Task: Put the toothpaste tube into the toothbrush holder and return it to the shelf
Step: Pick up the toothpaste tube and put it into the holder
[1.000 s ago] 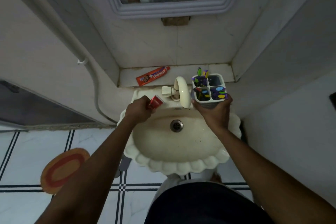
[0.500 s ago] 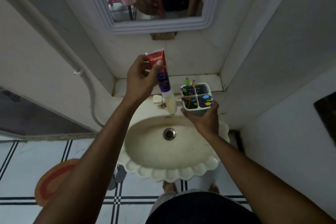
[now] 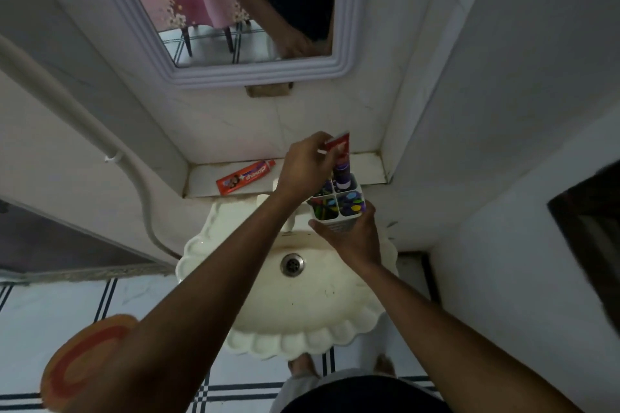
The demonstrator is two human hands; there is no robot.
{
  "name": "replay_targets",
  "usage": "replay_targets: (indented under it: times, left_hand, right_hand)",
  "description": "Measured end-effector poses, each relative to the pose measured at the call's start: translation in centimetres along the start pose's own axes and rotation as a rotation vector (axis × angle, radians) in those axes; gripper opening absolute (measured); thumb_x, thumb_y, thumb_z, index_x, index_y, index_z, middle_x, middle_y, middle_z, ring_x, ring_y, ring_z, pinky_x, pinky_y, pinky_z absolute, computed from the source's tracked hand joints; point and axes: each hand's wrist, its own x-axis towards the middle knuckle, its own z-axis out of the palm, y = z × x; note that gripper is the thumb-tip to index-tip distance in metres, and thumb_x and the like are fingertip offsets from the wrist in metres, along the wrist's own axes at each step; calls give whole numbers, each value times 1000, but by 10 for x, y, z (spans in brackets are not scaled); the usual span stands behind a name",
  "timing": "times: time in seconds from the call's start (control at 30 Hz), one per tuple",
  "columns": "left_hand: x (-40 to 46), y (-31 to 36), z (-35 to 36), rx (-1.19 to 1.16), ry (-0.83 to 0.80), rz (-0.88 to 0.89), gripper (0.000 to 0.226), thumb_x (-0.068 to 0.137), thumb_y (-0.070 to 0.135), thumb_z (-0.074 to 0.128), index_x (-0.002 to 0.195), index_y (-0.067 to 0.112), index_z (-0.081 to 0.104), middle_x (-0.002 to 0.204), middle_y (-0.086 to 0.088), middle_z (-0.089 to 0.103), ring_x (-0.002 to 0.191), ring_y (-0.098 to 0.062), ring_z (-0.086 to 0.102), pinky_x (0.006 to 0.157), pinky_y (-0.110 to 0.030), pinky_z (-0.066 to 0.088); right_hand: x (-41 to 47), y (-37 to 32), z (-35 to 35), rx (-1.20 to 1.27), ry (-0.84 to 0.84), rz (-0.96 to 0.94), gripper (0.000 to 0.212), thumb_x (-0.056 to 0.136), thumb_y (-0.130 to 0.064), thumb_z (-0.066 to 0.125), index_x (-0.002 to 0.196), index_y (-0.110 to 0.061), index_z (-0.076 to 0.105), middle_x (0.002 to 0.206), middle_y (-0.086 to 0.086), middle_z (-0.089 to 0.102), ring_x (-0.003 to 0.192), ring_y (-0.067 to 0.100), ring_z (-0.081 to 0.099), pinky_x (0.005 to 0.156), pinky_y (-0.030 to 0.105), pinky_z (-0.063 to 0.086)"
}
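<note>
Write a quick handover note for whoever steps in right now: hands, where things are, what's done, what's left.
Left hand: gripping the toothpaste tube by its crimped end, cap end down in the holder's far right compartment.
Right hand: holding the toothbrush holder over the sink.
Another tube lies on the shelf.
Done: tube lifted and partly in.
Left: release it, set holder on shelf.

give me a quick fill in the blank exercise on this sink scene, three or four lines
1. The left hand lowers the toothpaste tube into the holder's ____ right compartment.
2. The toothbrush holder is gripped by the ____ hand.
3. A second tube lies flat on the ____.
4. The holder is held above the ____.

Missing words: far; right; shelf; sink
</note>
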Motion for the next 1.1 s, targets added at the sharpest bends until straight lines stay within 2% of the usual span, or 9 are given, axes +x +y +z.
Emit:
replay_targets:
  times: [0.13,0.23,0.43,0.53,0.7,0.8,0.9,1.0,1.1]
  left_hand:
    - [6,-11,10,258,-56,42,25,106,36,61,119,19,74,110,-1,82,95,-19,78,77,-37,64]
    - [5,-17,9,317,-66,59,25,106,34,59,118,20,76,110,2,82,97,-18,78,81,-39,64]
    - [-17,-22,-9,88,136,-27,21,105,31,66,113,16,79,102,7,79,95,-8,73,84,-26,58]
    - [-35,-36,-25,-37,255,-171,20,102,31,71,108,15,81,101,7,80,95,-8,74,84,-20,57]
    - [-62,-59,-52,-242,378,-338,16,99,31,76,98,16,82,90,9,81,85,-4,75,83,-27,59]
    - [-66,-77,-61,-344,360,-370,9,100,29,76,91,26,78,83,13,78,81,-5,72,83,-30,58]
    - [-63,-110,-68,-352,285,-412,11,98,32,75,94,23,79,90,-4,81,84,-17,73,88,-44,62]
    - [-57,-149,-71,-173,213,-426,17,101,32,73,102,17,81,99,-5,82,92,-20,76,91,-46,61]
    - [-45,-184,-74,27,131,-419,24,102,33,70,111,13,80,109,-7,80,99,-26,75,92,-42,61]
  right_hand:
    - [5,2,-3,-14,-25,-1,127,50,-84,98,150,-34,38,142,-11,66,123,11,70,97,43,66]
    - [9,2,-6,-18,-36,-16,128,51,-83,99,151,-31,39,140,-10,66,122,12,71,96,42,66]
    - [10,3,-14,-30,-46,-25,132,51,-83,98,155,-31,35,143,-11,66,124,13,70,98,39,63]
    - [10,1,-17,-44,-60,-32,132,53,-80,98,157,-28,35,145,-8,65,126,15,68,100,37,61]
    - [7,-2,-14,-54,-49,-12,128,52,-79,99,153,-28,38,140,-8,66,121,17,69,98,35,58]
    - [5,-2,-8,-30,-18,-5,127,52,-76,101,153,-28,40,138,-9,66,120,15,69,99,34,58]
    - [2,0,1,-33,26,6,127,51,-74,102,153,-29,41,138,-11,66,121,14,69,103,39,60]
    - [0,4,8,-20,56,13,123,53,-68,105,151,-30,41,137,-13,67,121,13,70,105,44,61]
    - [1,6,15,-8,74,20,123,51,-72,105,150,-35,40,139,-14,68,122,12,71,104,47,62]
